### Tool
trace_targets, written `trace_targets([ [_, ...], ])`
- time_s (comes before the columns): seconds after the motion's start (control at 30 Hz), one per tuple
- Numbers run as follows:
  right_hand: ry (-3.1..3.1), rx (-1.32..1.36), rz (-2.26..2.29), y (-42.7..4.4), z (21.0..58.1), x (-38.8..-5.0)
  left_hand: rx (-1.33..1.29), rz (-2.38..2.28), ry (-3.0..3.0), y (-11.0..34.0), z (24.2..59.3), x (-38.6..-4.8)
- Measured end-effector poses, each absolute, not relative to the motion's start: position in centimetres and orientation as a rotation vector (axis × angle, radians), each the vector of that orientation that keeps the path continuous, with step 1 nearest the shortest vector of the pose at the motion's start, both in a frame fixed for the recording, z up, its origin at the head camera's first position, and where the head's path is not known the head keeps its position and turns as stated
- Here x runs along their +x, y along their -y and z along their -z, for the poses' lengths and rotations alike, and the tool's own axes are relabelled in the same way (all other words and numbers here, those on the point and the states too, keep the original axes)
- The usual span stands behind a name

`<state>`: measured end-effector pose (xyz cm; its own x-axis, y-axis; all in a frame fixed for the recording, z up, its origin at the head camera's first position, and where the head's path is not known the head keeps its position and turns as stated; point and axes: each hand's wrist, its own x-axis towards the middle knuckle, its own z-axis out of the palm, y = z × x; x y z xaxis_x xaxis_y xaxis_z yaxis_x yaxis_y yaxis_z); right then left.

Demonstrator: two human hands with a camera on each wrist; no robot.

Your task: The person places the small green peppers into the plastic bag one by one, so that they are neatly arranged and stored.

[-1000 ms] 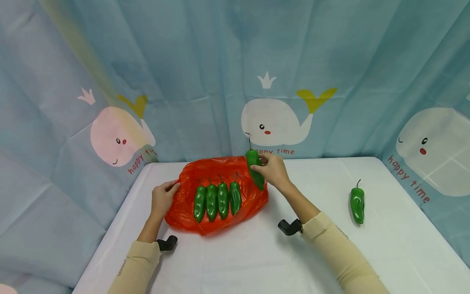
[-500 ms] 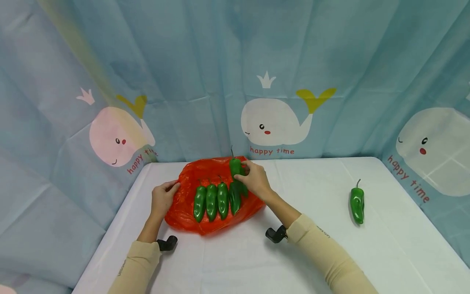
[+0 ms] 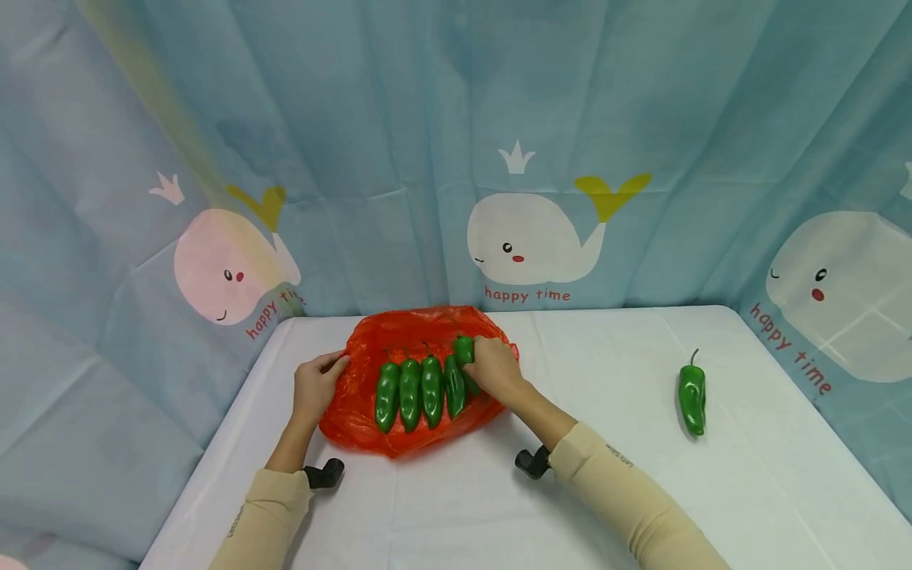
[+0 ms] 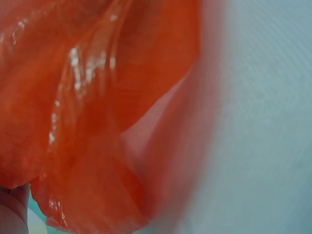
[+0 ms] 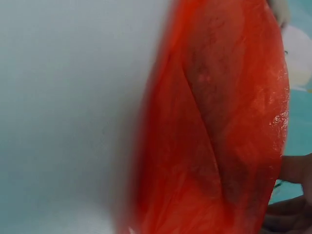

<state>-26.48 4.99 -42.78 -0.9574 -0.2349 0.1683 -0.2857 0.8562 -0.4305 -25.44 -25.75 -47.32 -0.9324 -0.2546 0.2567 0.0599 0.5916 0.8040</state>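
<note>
A red plastic bag lies spread with its mouth gaping upward, several green chili peppers side by side in it. At its left rim my left hand pinches the plastic between thumb and fingers. My right hand reaches over the right rim and grips another green chili pepper at the right end of the row; the fingers partly cover it. In the left wrist view the bag fills the left side. The right wrist view shows the bag's outer wall hiding much of the right hand.
One more green chili pepper lies alone on the white table, far to the right. Behind the table hangs a blue curtain printed with whales. Black wrist cameras sit below each wrist.
My right hand has carried the chili pepper left and then down into the bag, beside the others. My left hand has stayed at the bag's left rim.
</note>
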Motion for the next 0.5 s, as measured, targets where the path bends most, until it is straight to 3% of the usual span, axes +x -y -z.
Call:
trace_targets([
  [0.2, 2.966, 0.458, -0.431, -4.8, 43.1, -26.6, 0.155, 1.241, 2.486, 25.6, 47.2, -25.4],
  [0.5, 3.097, 0.455, -0.522, -3.9, 43.3, -27.3, 0.168, 1.269, 2.495, 25.5, 47.2, -25.4],
])
